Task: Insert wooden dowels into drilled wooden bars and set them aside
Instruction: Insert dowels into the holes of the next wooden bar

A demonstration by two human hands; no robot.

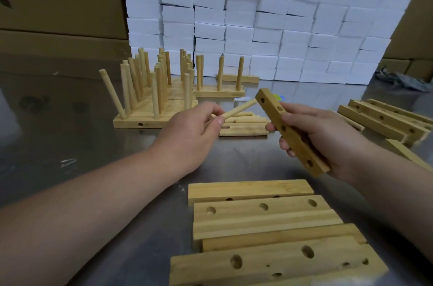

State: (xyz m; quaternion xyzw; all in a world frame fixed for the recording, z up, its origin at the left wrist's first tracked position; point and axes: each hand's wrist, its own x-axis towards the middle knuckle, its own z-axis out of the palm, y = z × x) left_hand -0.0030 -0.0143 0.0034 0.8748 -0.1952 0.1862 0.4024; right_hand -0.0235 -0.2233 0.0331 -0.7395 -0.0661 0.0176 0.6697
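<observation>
The right hand (328, 135) clasps a bar (290, 133) tilted, holes facing the dowel (239, 109) pinched in the left hand's (187, 131) fingertips (216, 117) (ready, it seems, for insertion).

The left hand (199, 131) aims a dowel (239, 109) at the drilled bar (290, 133) (gripped by the right hand (328, 135)).

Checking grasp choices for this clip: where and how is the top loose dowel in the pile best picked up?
Grip the top loose dowel at its middle, coming down from above with fingers pinching across its width. It lies flat on the pile, lengthwise left to right, so only its upper side is free; its left end is hidden behind the left hand.
</observation>
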